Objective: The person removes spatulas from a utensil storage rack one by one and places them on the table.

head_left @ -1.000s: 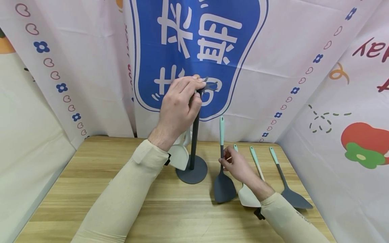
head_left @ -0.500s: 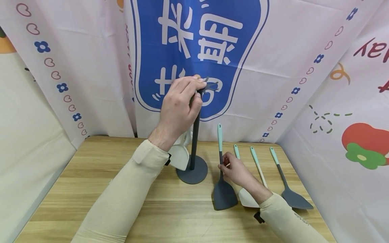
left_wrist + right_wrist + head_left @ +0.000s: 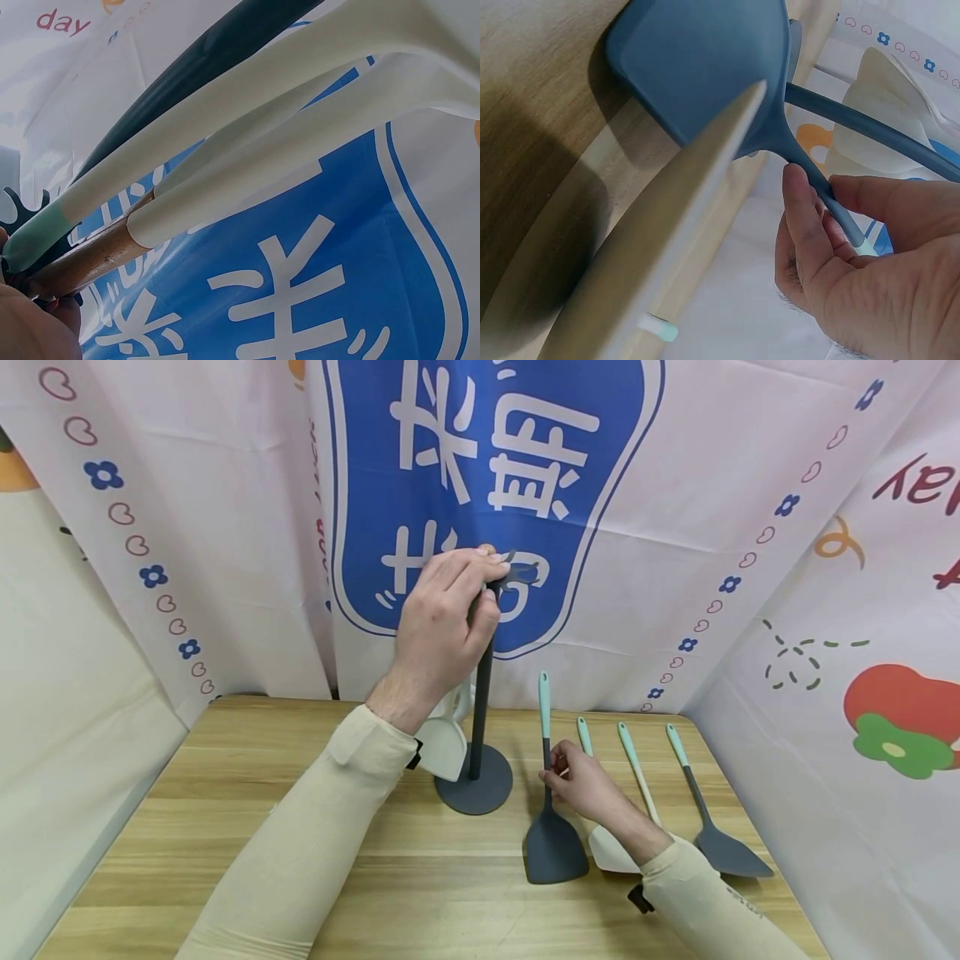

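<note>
My left hand [image 3: 442, 610] grips the top of a dark utensil stand [image 3: 482, 710], just by its hooks [image 3: 522, 573]. White-headed utensils hang beside the pole, one white head [image 3: 442, 747] showing below my wrist. The left wrist view shows a pale shaft with a mint handle end [image 3: 41, 236] and a wooden handle [image 3: 97, 259] at my fingers. Between thumb and fingers, my right hand [image 3: 588, 785] pinches the shaft of a dark grey spatula [image 3: 557, 852] with a mint handle. Its blade points down towards me, right of the stand's base; whether it touches the table is unclear.
To the right lie a white spatula [image 3: 611, 850], partly under my right forearm, another mint handle [image 3: 627, 739] with a white shaft, and a dark spatula [image 3: 731, 852]. The wooden table [image 3: 247, 793] ends at a printed cloth [image 3: 615, 610] behind the stand.
The dark spatula in my right hand has come down and slightly towards me, its handle end sinking in the head view. My left hand and the stand stay put.
</note>
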`<state>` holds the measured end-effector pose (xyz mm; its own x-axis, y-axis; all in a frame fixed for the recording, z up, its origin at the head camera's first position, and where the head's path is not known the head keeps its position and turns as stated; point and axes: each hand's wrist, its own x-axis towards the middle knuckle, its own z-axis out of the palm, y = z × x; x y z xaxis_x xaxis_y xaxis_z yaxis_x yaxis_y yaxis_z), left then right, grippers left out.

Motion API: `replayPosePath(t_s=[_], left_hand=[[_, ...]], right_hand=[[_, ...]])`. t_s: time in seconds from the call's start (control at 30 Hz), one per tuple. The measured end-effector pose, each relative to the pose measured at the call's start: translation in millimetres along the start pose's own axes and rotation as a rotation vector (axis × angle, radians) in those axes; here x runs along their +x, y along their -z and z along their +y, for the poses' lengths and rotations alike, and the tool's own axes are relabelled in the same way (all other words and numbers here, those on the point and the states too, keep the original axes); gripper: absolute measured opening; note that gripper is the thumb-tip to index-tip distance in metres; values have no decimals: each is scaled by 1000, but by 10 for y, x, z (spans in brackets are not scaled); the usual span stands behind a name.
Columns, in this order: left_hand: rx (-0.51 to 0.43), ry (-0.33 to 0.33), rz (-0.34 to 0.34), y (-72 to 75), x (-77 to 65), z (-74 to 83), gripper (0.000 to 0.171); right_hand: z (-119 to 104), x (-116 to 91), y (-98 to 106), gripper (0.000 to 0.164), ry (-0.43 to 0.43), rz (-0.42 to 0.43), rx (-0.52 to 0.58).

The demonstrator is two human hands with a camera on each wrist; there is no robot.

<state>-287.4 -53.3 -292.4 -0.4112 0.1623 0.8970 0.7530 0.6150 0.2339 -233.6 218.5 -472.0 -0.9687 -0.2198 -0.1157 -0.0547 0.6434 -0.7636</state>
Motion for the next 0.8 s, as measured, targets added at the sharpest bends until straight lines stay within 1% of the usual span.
replayPosePath(t_s=[0.37,0.8], left_hand=[[-5,-3,0,-1,-1,4,45],[-14,2,3,-7,-1,5,44]], right_hand=[[19,16,14,13,-33,-2,3],[122,84,44,11,-28,-13,-30]])
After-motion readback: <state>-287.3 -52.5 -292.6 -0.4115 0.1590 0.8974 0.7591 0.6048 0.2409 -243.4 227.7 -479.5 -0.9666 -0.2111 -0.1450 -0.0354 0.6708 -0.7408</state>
